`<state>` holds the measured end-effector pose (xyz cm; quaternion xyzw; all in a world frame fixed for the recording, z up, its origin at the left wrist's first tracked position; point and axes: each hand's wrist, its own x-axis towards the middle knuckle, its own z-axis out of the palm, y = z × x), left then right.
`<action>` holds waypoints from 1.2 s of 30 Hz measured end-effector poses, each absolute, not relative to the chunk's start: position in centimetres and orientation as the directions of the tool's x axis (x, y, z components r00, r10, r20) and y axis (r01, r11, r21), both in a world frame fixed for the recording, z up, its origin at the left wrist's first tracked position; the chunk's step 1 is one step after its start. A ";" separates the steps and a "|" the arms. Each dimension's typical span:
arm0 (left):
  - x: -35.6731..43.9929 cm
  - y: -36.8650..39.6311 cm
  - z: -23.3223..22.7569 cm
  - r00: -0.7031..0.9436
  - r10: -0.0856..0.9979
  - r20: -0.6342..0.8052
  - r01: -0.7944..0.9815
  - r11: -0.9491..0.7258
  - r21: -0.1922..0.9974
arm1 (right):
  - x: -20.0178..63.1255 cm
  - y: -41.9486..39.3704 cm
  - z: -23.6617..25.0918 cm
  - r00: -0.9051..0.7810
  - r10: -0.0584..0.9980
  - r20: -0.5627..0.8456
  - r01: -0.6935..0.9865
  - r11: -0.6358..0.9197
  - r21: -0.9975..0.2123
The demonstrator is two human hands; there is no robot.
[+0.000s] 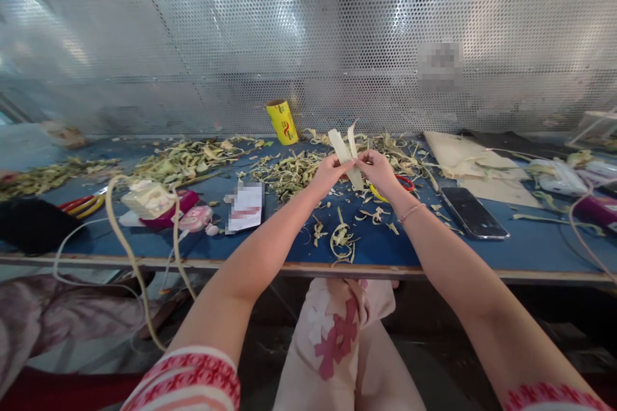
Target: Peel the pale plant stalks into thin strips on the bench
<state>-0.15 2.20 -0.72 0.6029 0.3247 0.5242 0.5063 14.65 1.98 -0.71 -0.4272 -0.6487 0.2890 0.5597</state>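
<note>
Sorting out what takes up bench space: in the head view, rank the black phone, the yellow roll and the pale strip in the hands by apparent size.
1. Black phone, largest.
2. Pale strip and yellow roll: look alike; the roll stands farther back, so unsure.

Both hands are up over the blue table point(530, 247): the left hand point(328, 173) and right hand point(380, 170) pinch a pale, flat strip of husk point(343, 148) between them. Shredded green-yellow trimmings point(289, 173) lie just behind, and a black smartphone point(472, 213) rests to the right.
</note>
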 end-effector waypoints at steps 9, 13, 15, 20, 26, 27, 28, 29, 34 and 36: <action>0.0 2.0 -0.7 0.176 0.938 0.297 -0.194 -0.263 0.945 | 14.6 1.7 -0.6 -0.066 0.866 0.495 0.197 0.498 -0.844; -0.1 2.1 -0.5 0.152 0.953 0.262 -0.286 -0.211 0.935 | 14.6 1.4 -0.2 -0.060 0.852 0.521 0.313 0.511 -0.800; -0.2 2.2 -0.4 0.133 0.963 0.236 -0.329 -0.181 0.927 | 14.5 1.2 -0.1 -0.089 0.841 0.533 0.345 0.528 -0.776; -0.4 2.2 -0.1 0.074 0.969 0.236 -0.306 -0.203 0.930 | 14.4 1.2 -0.2 -0.123 0.834 0.538 0.329 0.546 -0.771; -0.1 1.7 0.2 0.191 0.960 0.204 -0.334 -0.132 0.933 | 14.5 1.8 -0.4 -0.143 0.827 0.543 0.349 0.556 -0.755; -0.1 1.7 0.3 0.208 0.959 0.192 -0.351 -0.110 0.930 | 14.6 1.8 -0.4 -0.152 0.822 0.549 0.356 0.564 -0.745; -0.1 1.7 0.3 0.223 0.957 0.184 -0.366 -0.093 0.926 | 14.6 1.7 -0.4 -0.155 0.818 0.554 0.363 0.569 -0.738; -0.1 1.8 0.3 0.235 0.955 0.180 -0.381 -0.080 0.921 | 14.6 1.7 -0.4 -0.154 0.817 0.556 0.366 0.570 -0.735; -0.1 2.3 0.0 0.244 0.961 0.131 -0.428 -0.014 0.904 | 14.6 1.7 -0.6 -0.100 0.835 0.541 0.317 0.542 -0.778; 0.1 2.3 0.0 0.237 0.965 0.110 -0.429 0.003 0.903 | 14.6 1.9 -0.8 -0.062 0.855 0.515 0.318 0.506 -0.802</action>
